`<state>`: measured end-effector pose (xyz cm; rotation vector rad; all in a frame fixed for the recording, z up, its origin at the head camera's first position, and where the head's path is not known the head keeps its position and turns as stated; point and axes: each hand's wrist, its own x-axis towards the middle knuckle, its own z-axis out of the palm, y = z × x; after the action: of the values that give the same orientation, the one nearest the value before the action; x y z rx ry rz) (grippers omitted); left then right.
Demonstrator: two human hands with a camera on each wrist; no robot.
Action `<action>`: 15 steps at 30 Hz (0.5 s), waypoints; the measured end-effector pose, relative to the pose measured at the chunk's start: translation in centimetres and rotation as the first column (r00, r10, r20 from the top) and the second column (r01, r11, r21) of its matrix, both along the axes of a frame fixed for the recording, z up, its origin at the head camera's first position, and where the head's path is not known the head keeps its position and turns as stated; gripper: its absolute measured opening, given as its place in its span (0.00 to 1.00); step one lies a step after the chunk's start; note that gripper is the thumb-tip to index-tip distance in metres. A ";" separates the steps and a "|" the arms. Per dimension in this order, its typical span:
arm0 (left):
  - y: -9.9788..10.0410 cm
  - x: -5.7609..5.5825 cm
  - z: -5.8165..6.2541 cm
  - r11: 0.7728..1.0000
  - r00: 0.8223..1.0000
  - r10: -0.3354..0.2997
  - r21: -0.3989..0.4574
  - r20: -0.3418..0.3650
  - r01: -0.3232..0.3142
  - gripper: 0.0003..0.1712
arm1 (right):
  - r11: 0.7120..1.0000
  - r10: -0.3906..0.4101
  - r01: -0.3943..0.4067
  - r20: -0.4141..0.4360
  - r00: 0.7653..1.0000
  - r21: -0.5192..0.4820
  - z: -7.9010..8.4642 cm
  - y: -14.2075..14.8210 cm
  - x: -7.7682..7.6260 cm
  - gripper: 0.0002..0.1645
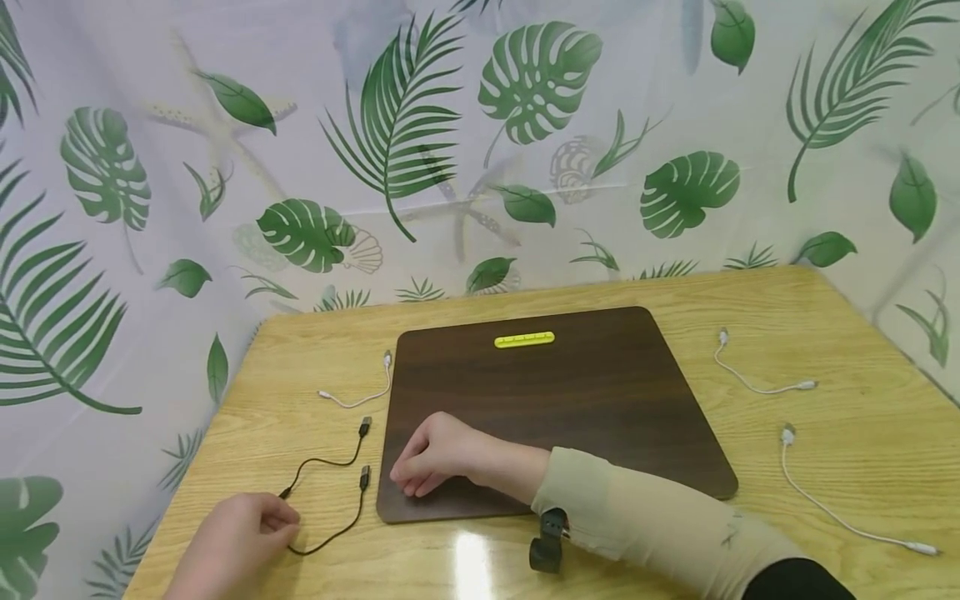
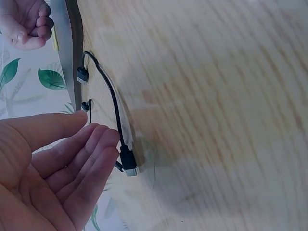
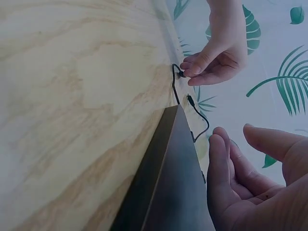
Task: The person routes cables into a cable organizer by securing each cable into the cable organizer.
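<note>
My left hand (image 1: pixel 240 537) is low over the table's left side, at the near end of a short black USB cable (image 1: pixel 365 478). In the left wrist view its thumb and fingers are loosely bent with a gap between them, and the cable's small metal-tipped plug (image 2: pixel 128 161) lies just beyond the fingertips. A second black cable (image 1: pixel 322 461) curves behind it. My right hand (image 1: pixel 435 454) is over the left front part of a dark brown board (image 1: pixel 570 400), fingers loosely curled. Between its thumb and fingers, the right wrist view shows nothing.
On the board's far part lies a yellow strip (image 1: pixel 524 339) with slots. One short white cable (image 1: pixel 360 403) lies left of the board; two more, a far one (image 1: pixel 750 385) and a near one (image 1: pixel 817 504), lie to its right. Behind the wooden table (image 1: pixel 862 350) hangs a leaf-print cloth (image 1: pixel 450 167).
</note>
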<state>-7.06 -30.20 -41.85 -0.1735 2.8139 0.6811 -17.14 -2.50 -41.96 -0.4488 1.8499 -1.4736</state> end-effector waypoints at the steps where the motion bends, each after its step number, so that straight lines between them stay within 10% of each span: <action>1: 0.1 0.1 0.1 1.000 1.000 0.003 -0.007 0.001 -0.003 0.04 | 1.000 -0.001 0.001 -0.002 1.000 0.001 -0.1 -0.2 0.1 0.07; 15: 1.4 1.1 -0.3 0.993 0.999 -0.048 -0.105 0.004 0.048 0.04 | 0.995 0.031 -0.012 -0.203 0.979 0.095 -0.8 -2.6 0.5 0.04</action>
<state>-5.93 -28.77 -42.10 -0.1246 2.8439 0.5228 -16.68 -5.08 -42.75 -0.5914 2.0578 -1.3620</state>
